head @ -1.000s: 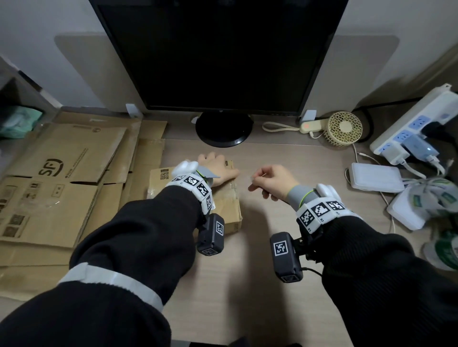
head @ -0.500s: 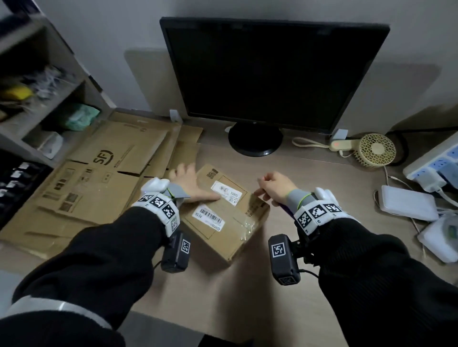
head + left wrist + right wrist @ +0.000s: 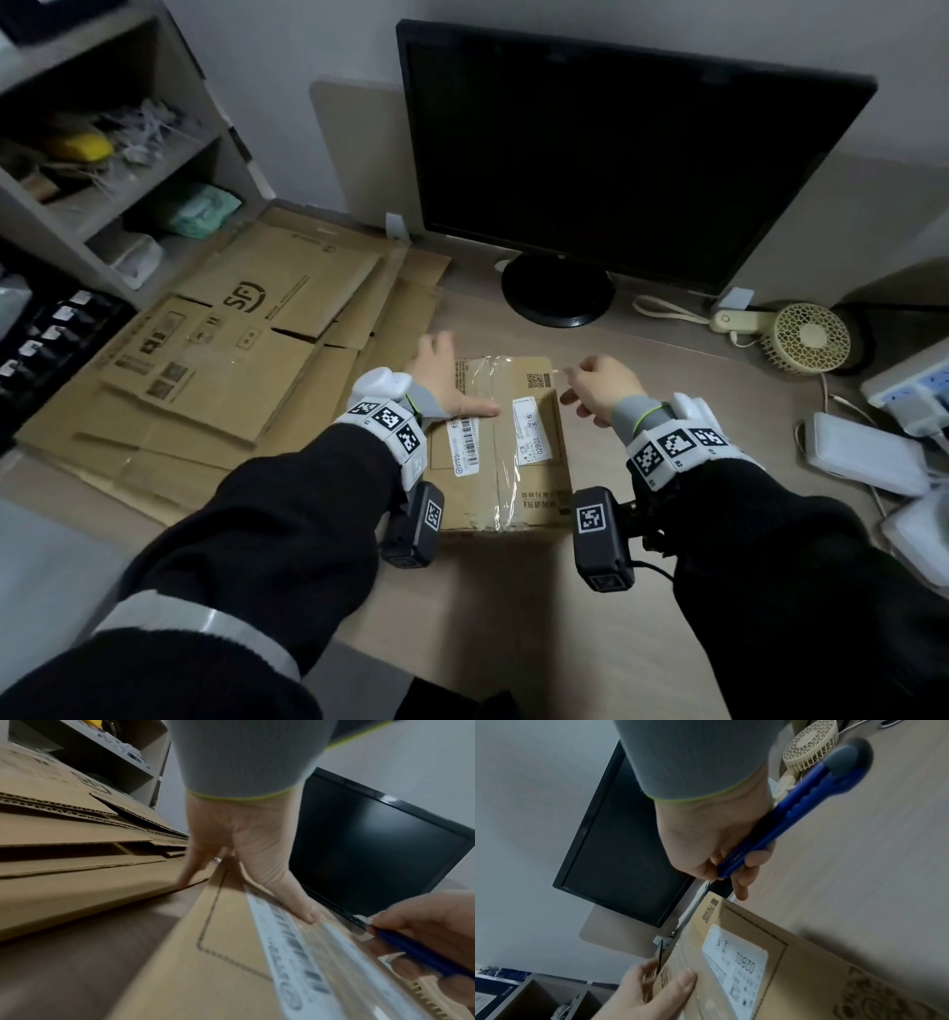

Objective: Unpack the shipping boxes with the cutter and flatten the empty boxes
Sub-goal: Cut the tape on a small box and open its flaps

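1. Right hand (image 3: 598,385) first: a blue cutter (image 3: 797,809) is gripped in curled fingers, held over the far right corner of the sealed box (image 3: 506,442), with the blade tip at the tape there.
2. Left hand (image 3: 444,383) now: it is laid flat, fingers spread, with the thumb pressed on the box top and the other fingers lying past its left edge.
3. The box is seen lying near the middle of the surface (image 3: 524,637), in front of the monitor (image 3: 616,169).
4. Flattened cardboard (image 3: 215,370) is stacked along the left edge.
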`<action>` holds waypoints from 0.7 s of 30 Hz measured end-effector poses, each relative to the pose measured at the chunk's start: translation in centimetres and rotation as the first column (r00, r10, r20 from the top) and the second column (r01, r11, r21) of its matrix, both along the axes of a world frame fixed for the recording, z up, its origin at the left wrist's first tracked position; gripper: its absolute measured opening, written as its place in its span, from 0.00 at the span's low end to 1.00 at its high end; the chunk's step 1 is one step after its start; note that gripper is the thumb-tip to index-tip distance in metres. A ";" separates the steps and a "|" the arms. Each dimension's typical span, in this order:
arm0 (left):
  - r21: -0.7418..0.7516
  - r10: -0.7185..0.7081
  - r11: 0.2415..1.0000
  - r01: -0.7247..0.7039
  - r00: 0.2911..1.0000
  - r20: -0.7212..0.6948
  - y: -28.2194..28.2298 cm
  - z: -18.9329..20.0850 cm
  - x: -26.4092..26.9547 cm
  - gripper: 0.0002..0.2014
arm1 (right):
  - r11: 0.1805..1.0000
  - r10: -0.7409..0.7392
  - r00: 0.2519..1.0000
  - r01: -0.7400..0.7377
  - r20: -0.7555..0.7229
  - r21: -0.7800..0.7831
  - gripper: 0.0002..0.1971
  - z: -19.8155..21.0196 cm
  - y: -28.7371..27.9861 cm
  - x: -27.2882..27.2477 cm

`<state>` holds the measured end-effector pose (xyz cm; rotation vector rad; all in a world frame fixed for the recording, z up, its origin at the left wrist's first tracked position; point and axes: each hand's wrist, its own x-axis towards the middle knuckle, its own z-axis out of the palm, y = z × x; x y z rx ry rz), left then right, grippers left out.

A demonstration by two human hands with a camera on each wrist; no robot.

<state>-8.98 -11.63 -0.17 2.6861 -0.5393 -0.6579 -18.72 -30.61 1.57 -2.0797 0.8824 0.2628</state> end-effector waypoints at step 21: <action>-0.117 -0.290 0.956 0.268 0.916 -0.277 -7.2 2.6 3.6 0.52 | 0.985 -0.040 0.994 0.023 0.098 0.172 0.06 0.0 -3.4 2.8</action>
